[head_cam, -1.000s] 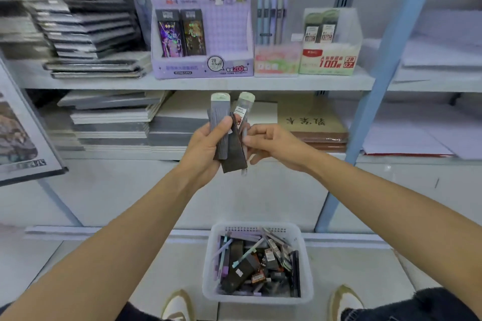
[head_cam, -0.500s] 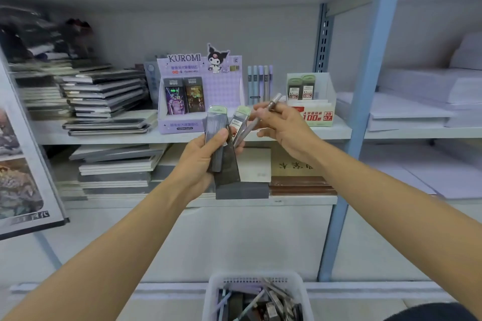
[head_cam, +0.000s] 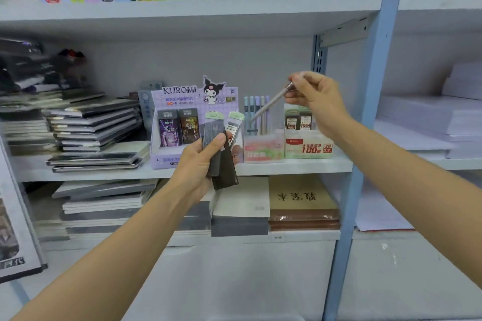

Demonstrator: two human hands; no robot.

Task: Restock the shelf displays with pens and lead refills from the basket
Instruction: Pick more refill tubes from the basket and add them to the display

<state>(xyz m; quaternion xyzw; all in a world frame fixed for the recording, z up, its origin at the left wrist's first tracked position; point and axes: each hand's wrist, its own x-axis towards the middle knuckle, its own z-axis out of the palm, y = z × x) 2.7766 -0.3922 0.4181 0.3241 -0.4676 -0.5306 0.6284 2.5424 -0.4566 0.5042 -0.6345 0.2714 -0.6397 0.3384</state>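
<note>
Holding pen [head_cam: 271,104] in right hand [head_cam: 317,101]; left hand [head_cam: 200,167] gripping refills [head_cam: 216,143].

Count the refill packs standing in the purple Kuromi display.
2: purple pack on the left, brown pack beside it. The left hand may hide more.

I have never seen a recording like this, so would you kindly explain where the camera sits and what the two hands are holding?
There is no machine here: a person works with bare hands, and the picture comes from a camera worn on their head, looking forward and down at a shop shelf. The left hand grips a few flat lead refill packs. The right hand pinches a pen by its upper end, its lower end slanting toward the pen holder, where other pens stand. Beside it sit a purple Kuromi display and a red-and-white refill box; stacked notebooks lie to the left.
</note>
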